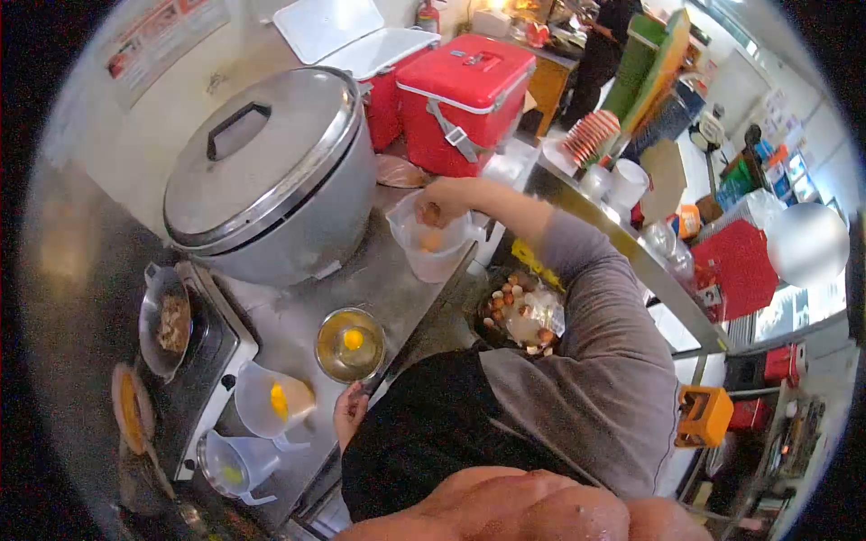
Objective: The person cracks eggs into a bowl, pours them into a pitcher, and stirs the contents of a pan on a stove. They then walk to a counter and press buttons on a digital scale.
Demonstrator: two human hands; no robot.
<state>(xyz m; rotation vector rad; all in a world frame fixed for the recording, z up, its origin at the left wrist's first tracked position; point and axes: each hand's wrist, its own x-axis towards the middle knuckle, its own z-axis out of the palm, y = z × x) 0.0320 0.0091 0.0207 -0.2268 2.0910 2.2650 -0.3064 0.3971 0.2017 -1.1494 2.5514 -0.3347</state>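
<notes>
The left hand (349,413) rests at the counter (397,288) edge, fingers loosely curled and holding nothing, just below the metal bowl (350,344) with 1 yolk in it. Left of the bowl stand 2 plastic jugs (271,404), beside a stove (194,361) with a pan (166,326). Farther along the counter, up and right from the bowl, the right hand (439,204) reaches into an upright clear jug (431,243), fingers closed around an egg (431,215); a second egg (432,242) lies lower inside. So the right hand is the nearer one to the eggs, the left nearer the bowl. Beyond stand a lidded pot (271,171) and red coolers (465,99).
</notes>
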